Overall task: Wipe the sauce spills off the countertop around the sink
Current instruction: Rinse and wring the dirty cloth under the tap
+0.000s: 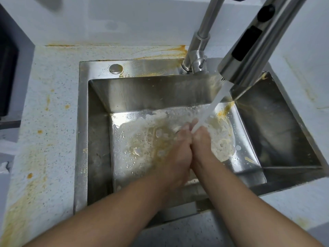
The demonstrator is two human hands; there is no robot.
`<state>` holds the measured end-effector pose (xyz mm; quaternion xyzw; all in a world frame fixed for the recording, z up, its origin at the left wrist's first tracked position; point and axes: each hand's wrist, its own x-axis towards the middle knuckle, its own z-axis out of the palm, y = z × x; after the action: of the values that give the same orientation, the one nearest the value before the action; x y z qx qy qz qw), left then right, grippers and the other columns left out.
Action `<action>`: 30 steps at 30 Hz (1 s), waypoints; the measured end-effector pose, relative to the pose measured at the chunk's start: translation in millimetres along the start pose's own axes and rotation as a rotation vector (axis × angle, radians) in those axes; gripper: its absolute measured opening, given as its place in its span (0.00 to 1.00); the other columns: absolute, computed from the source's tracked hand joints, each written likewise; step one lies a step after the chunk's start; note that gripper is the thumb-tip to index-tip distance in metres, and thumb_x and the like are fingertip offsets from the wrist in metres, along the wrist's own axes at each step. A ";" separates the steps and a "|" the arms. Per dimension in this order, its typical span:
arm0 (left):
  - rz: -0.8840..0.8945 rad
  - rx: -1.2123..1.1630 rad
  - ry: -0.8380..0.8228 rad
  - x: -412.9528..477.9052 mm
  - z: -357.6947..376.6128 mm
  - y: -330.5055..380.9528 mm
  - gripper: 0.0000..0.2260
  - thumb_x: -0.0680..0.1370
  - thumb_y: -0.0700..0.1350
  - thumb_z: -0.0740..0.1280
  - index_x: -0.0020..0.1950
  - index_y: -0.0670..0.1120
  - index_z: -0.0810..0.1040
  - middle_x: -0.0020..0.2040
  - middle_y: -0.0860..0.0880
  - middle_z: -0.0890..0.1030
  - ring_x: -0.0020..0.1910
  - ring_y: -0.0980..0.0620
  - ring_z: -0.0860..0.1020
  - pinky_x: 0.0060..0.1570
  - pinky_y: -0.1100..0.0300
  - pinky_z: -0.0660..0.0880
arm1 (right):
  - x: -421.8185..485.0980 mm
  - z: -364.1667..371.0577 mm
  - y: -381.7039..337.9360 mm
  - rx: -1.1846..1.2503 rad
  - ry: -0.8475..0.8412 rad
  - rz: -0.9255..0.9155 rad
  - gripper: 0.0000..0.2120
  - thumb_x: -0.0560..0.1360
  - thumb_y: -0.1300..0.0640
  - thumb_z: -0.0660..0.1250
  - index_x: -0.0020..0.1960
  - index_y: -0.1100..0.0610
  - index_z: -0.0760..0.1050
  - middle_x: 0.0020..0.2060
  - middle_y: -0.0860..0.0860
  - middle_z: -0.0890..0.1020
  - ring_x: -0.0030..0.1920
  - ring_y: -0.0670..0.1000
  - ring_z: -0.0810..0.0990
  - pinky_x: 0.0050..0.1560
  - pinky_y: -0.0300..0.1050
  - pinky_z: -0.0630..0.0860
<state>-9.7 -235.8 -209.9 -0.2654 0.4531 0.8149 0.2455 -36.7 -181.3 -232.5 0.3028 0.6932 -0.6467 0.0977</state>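
Note:
My left hand (pixel 179 150) and my right hand (pixel 202 143) are pressed side by side low in the steel sink (pixel 99 107), under the stream of water (pixel 213 106) from the faucet head (pixel 249 47). Neither hand holds a cloth or anything else that I can see; the fingers look curled together. Foamy, orange-tinted water covers the sink floor (pixel 142 139). Orange sauce smears (pixel 28 189) streak the speckled white countertop (pixel 53 122) on the left, and more sauce (pixel 165 52) lies behind the sink near the faucet base (pixel 194 63).
A round steel cap (pixel 116 68) sits on the sink's back rim. A dark appliance (pixel 7 72) stands at the far left. The white wall (pixel 124 20) rises behind the counter. Faint yellowish stains (pixel 306 90) mark the right countertop.

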 end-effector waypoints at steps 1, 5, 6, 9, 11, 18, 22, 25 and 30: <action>-0.006 -0.031 0.012 2.5 -4.7 8.2 0.19 0.86 0.54 0.55 0.52 0.48 0.83 0.47 0.47 0.86 0.51 0.50 0.84 0.55 0.54 0.80 | -5.1 4.5 3.3 0.053 -0.047 0.038 0.19 0.83 0.48 0.63 0.63 0.63 0.77 0.54 0.60 0.84 0.58 0.61 0.83 0.49 0.40 0.82; 0.048 -0.045 0.061 3.7 -13.9 13.8 0.16 0.86 0.51 0.57 0.53 0.49 0.84 0.48 0.50 0.86 0.55 0.49 0.83 0.58 0.54 0.79 | -24.7 5.6 2.8 0.056 -0.121 0.061 0.14 0.85 0.50 0.61 0.53 0.57 0.81 0.47 0.53 0.87 0.49 0.50 0.86 0.51 0.46 0.83; 0.071 -0.004 0.047 0.0 -11.3 4.0 0.16 0.86 0.50 0.57 0.50 0.51 0.84 0.49 0.50 0.86 0.56 0.49 0.83 0.58 0.54 0.78 | -19.7 0.4 0.2 0.089 -0.091 0.086 0.12 0.85 0.54 0.62 0.53 0.61 0.79 0.44 0.55 0.86 0.44 0.51 0.86 0.45 0.46 0.84; 0.051 -0.018 0.065 1.3 -10.8 1.1 0.18 0.86 0.51 0.57 0.48 0.44 0.83 0.48 0.44 0.85 0.56 0.45 0.82 0.54 0.55 0.78 | -24.2 3.2 5.9 0.211 -0.089 0.150 0.15 0.79 0.54 0.66 0.61 0.63 0.78 0.51 0.57 0.85 0.52 0.54 0.85 0.51 0.47 0.83; 0.028 -0.037 0.088 4.7 -16.1 13.7 0.20 0.85 0.54 0.57 0.55 0.40 0.81 0.53 0.42 0.84 0.56 0.46 0.82 0.52 0.57 0.79 | -35.3 12.0 19.0 0.247 -0.182 0.208 0.22 0.77 0.44 0.67 0.67 0.52 0.79 0.63 0.51 0.83 0.65 0.51 0.79 0.69 0.49 0.74; 0.042 0.093 0.013 1.8 -8.3 6.9 0.21 0.85 0.56 0.55 0.72 0.46 0.75 0.68 0.45 0.78 0.69 0.48 0.75 0.72 0.49 0.70 | -31.5 3.8 -1.8 0.297 -0.163 0.183 0.16 0.85 0.46 0.59 0.64 0.53 0.79 0.55 0.48 0.83 0.57 0.48 0.80 0.64 0.47 0.76; 0.058 0.142 0.026 -4.3 1.4 0.3 0.21 0.86 0.54 0.54 0.69 0.44 0.77 0.67 0.45 0.79 0.69 0.48 0.75 0.71 0.53 0.70 | -27.5 -3.6 -4.7 0.253 -0.105 0.208 0.16 0.83 0.44 0.64 0.62 0.53 0.80 0.65 0.56 0.82 0.61 0.53 0.82 0.56 0.47 0.79; 0.004 0.032 -0.049 -0.3 4.2 1.7 0.18 0.85 0.56 0.55 0.61 0.49 0.81 0.52 0.49 0.83 0.59 0.50 0.78 0.60 0.59 0.75 | -23.3 -6.4 -13.3 0.337 -0.075 0.221 0.14 0.84 0.51 0.64 0.62 0.57 0.81 0.59 0.57 0.84 0.59 0.54 0.83 0.60 0.48 0.80; 0.042 0.009 0.050 15.5 -11.2 19.8 0.21 0.85 0.54 0.58 0.42 0.45 0.83 0.42 0.46 0.85 0.49 0.48 0.83 0.53 0.57 0.77 | -26.0 -4.2 2.1 0.211 -0.272 0.046 0.14 0.85 0.51 0.59 0.64 0.53 0.80 0.56 0.49 0.86 0.59 0.47 0.83 0.62 0.47 0.78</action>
<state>-31.5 -252.3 -213.0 -0.2751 0.4681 0.8110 0.2179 -13.7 -184.9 -220.0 0.2369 0.5949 -0.7484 0.1729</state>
